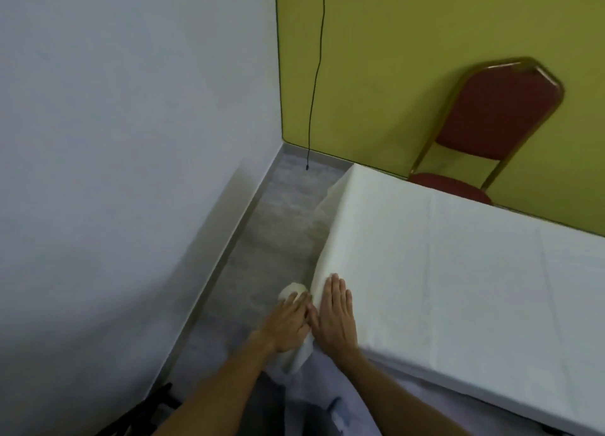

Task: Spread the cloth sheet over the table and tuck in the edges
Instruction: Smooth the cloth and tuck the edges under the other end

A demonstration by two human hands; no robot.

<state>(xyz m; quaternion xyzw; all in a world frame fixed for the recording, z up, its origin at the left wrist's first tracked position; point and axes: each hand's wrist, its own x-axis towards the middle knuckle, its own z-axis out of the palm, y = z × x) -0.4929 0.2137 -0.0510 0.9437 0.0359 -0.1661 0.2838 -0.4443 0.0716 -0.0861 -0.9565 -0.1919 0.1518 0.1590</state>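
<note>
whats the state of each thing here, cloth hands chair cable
cloth sheet: spread flat on top, side overhang loose, part bunched at the near corner
left hand: holds the bunched part
right hand: flat, fingers straight, pressing the sheet's top edge
chair: upright, unoccupied
cable: hanging, end loose

Red chair (491,114) against yellow wall (409,59); black cable (316,75) hanging near corner; grey floor (281,213); white wall (131,108) at left.
</note>
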